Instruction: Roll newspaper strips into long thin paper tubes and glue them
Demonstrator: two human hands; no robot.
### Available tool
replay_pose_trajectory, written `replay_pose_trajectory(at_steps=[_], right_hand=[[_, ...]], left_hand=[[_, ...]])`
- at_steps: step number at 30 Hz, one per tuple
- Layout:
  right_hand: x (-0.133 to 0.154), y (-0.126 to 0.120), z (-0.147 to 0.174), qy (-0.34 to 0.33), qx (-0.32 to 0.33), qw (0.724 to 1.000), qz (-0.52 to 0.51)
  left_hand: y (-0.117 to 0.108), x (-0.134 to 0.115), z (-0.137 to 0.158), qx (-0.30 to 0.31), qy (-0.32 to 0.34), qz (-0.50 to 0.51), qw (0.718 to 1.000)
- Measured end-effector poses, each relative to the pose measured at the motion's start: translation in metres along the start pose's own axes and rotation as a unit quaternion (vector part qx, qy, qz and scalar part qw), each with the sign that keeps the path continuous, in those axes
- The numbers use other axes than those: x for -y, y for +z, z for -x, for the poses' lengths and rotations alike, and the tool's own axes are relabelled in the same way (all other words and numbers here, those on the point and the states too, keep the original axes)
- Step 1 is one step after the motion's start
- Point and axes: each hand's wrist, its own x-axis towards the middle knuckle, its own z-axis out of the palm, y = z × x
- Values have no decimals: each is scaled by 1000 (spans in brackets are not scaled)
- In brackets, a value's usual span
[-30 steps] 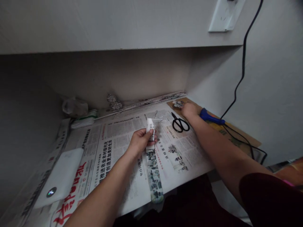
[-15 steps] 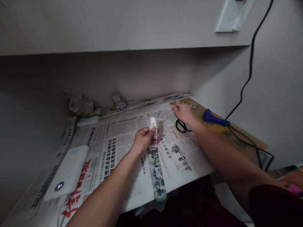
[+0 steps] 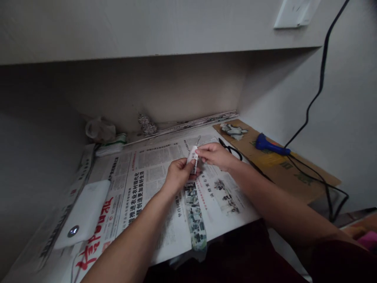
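Observation:
A long strip of printed newspaper point(image 3: 196, 220) runs from my hands down past the table's front edge. My left hand point(image 3: 179, 173) is closed on its upper part, thumb on top. The fingers of my right hand point(image 3: 217, 155) pinch the strip's top end, close beside my left thumb. Just beyond my right hand lies a pair of scissors with black handles point(image 3: 235, 152), partly hidden by that hand. A thin metallic stick point(image 3: 199, 138) pokes out behind the strip's top end.
Newspaper sheets point(image 3: 159, 153) cover the table. On the cardboard point(image 3: 265, 165) at right are crumpled scraps point(image 3: 234, 131) and a blue corded tool point(image 3: 269, 145). A white power bank point(image 3: 85, 212) lies at left. Thin paper sticks point(image 3: 194, 125) and a plastic bag point(image 3: 100, 128) are at the back.
My right hand has come back from the cardboard's edge by the scissors to the strip's top end and now pinches it. The scissors have shifted slightly. My left hand keeps its hold.

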Motion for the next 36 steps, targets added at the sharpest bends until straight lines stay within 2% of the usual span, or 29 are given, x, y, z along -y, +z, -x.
replay_pose_trajectory(at_steps=[4, 8, 14, 20, 23, 29, 36], right_hand=[[0, 0, 0, 20, 10, 999, -46], [-3, 4, 0, 22, -15, 999, -21], [-8, 5, -1, -23, -38, 999, 15], [-10, 7, -2, -22, -65, 997, 22], [-6, 4, -1, 6, -40, 999, 0], [2, -9, 1, 28, 69, 997, -22], [-5, -6, -1, 19, 61, 998, 15]], left_hand=[[1, 1, 1, -6, -12, -2, 1000], [2, 0, 3, 0, -7, -6, 1000], [2, 3, 3, 4, -2, -16, 1000], [3, 3, 3, 14, -6, -17, 1000], [4, 0, 4, 8, -16, -12, 1000], [2, -1, 4, 0, -22, 1, 1000], [1, 1, 3, 12, -17, 0, 1000]])
